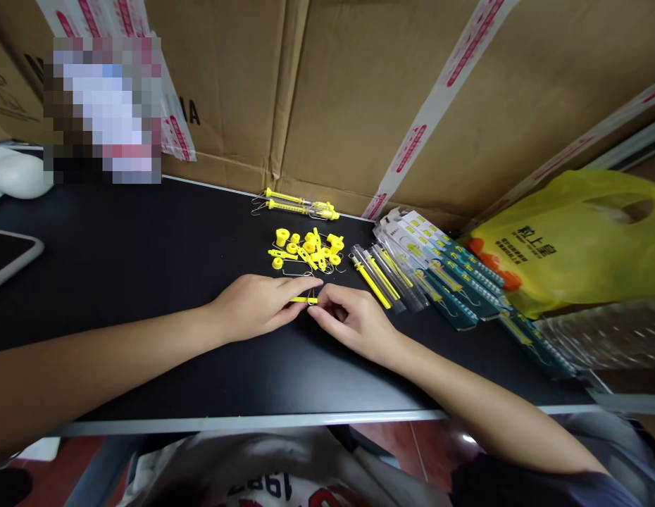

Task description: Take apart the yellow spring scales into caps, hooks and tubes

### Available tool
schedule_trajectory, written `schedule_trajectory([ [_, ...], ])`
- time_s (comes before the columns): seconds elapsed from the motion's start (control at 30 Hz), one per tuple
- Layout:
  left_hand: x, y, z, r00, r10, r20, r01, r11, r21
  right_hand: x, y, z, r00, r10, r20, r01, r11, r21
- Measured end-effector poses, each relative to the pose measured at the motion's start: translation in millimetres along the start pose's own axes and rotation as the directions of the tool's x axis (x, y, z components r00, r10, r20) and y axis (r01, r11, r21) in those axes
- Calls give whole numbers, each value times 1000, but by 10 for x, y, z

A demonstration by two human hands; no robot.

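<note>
My left hand (261,306) and my right hand (353,320) meet over the black table (148,267), fingers pinched together on a small yellow plastic rod (305,300) with a thin wire hook. Just beyond them lies a pile of loose yellow plastic parts and wire hooks (309,252). Two assembled yellow pieces (298,204) lie farther back by the cardboard.
Clear tubes with yellow rods (383,278) and a fanned row of printed packaging cards (444,271) lie to the right. A yellow plastic bag (581,239) sits far right. Cardboard boxes (348,98) wall the back. A tablet edge (10,257) shows at left.
</note>
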State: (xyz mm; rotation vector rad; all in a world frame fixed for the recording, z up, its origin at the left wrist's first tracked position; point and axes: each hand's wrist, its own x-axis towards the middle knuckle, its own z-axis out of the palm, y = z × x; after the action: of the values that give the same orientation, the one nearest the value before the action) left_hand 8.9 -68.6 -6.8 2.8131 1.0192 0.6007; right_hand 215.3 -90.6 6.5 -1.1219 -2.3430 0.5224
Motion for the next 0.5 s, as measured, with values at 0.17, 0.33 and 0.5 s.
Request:
schedule_trajectory([
  [0.17,-4,-1,-7,998,55,4,-55,998,25,-7,-13,-3,999,45,8,-45,998,41],
  [0.33,-19,1,2,993,102,-55,-98,993,58,5,7,-19,989,142,-40,-122,940,318],
  [0.5,-32,-5,2,963,266,-37,-257,953,162,57,71,-16,986,166,-33,-138,902,409],
])
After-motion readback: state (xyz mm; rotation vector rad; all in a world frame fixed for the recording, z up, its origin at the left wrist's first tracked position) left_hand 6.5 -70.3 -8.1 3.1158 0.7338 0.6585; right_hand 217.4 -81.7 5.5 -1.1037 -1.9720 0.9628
